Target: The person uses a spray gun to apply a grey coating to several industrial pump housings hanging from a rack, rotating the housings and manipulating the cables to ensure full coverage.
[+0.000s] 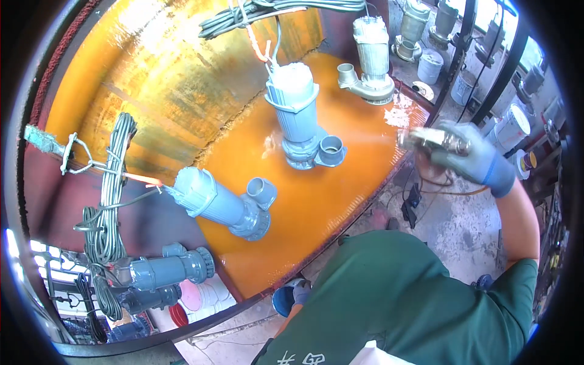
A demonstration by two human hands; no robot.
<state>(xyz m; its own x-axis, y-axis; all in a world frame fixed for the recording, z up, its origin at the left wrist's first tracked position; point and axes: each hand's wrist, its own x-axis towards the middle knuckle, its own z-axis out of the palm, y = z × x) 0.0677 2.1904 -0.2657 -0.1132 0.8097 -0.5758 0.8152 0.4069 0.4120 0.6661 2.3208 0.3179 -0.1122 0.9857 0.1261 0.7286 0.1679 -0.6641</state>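
My right hand (474, 152), in a grey glove with a blue cuff, is closed around a metal spray gun (435, 140), which points left. A faint mist shows in front of its nozzle. The hand and gun are slightly blurred. Left of the gun, a light blue pump (295, 115) stands upright on the orange surface (316, 210). A second light blue pump (222, 204) leans to the left, nearer me. At my side, my gloved left hand (300, 293) is closed at the edge of a round blue thing (283, 299). Its fingers are mostly hidden.
A grey-beige pump (372, 64) stands at the back right. Coiled cables (109, 201) hang at the left, above more blue pumps (170, 267). Dark frame posts (496, 73) and white buckets (511, 125) stand at the right. A hose (450, 190) trails below the gun.
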